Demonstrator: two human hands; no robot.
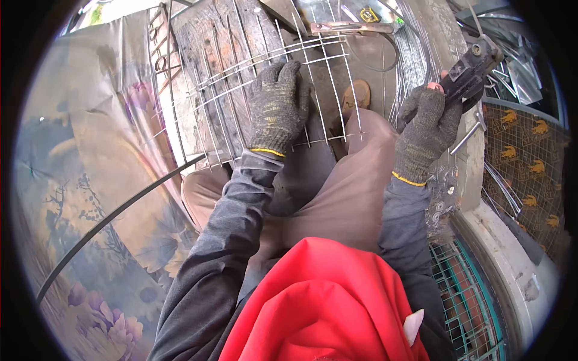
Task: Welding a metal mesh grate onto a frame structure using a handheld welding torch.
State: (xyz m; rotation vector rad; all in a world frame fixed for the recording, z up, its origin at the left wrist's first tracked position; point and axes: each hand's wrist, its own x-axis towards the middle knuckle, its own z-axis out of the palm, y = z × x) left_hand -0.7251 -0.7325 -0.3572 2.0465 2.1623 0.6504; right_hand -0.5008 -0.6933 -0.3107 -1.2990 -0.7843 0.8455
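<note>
My left hand (279, 108), in a dark knitted glove with a yellow cuff edge, lies over a wire grid (328, 81) of thin crossed metal rods. Its fingers bend down around the rods, and their tips are partly hidden. The grid lies in front of my knees, over a dark, worn wooden board (201, 51). Off to the right, my right hand (427, 129), gloved alike, is closed around a chunky black hand tool (471, 71). A bare fingertip pokes out of that glove. The tool's exact kind is unclear.
A rusty flat clamp-like tool (352, 27) with a dark cable lies beyond the grid. A bundle of thin rods (415, 45) stretches along the right. A flower-patterned sheet (90, 198) covers the left, crossed by a black cable (114, 216). A green wire basket (466, 295) stands lower right.
</note>
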